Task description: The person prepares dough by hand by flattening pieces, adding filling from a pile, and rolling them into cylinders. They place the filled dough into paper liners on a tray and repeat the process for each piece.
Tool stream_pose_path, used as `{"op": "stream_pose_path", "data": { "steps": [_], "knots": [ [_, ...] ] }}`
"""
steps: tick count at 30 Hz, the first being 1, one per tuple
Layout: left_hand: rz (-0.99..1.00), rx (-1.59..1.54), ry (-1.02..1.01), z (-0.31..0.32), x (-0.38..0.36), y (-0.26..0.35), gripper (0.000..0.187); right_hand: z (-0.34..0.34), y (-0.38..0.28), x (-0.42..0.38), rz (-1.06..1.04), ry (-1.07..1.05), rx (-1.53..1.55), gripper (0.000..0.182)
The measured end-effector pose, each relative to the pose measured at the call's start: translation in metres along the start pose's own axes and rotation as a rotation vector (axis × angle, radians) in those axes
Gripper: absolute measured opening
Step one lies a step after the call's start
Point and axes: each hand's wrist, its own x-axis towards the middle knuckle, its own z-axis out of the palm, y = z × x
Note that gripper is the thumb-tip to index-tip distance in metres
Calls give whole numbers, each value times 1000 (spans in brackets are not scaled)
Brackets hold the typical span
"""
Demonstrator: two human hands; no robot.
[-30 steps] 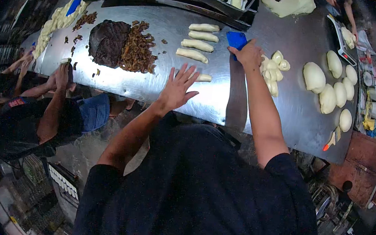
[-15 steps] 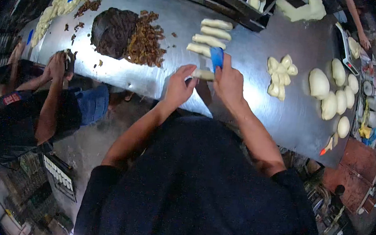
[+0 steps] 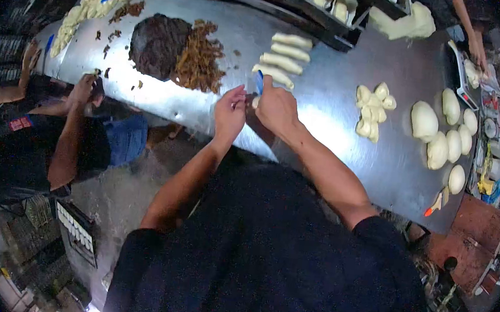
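Observation:
My right hand (image 3: 277,109) grips a blue dough scraper (image 3: 260,82), its blade seen nearly edge-on. Just below it, the pale end of a dough roll (image 3: 256,102) shows; my right hand hides the rest. To the left of that end, my left hand (image 3: 230,113) is raised with its fingers partly bent and apart, and I see nothing held in it. Beyond my hands lie several rolled dough strips (image 3: 282,62) side by side on the metal table (image 3: 320,111).
Left are a dark filling mound (image 3: 157,46) and brown shredded filling (image 3: 201,61). Cut dough pieces (image 3: 372,112), dough balls (image 3: 438,150) and a scale (image 3: 465,86) stand right. Dark racks (image 3: 328,28) edge the back. A co-worker (image 3: 46,148) works left; another person's arm (image 3: 472,36) reaches in.
My left hand has drawn back from the dough roll's end. My right hand has shifted left over the roll, and the scraper has turned from showing its face to nearly edge-on.

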Motion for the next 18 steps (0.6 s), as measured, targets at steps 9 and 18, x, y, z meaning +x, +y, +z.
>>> {"op": "stream_pose_path", "data": {
  "steps": [9, 18],
  "knots": [
    [116, -171, -98, 16, 79, -7, 54, -3, 3, 56, 35, 135, 12, 44],
    [224, -1, -142, 24, 76, 14, 51, -19, 25, 41, 137, 96, -27, 45]
  ]
}}
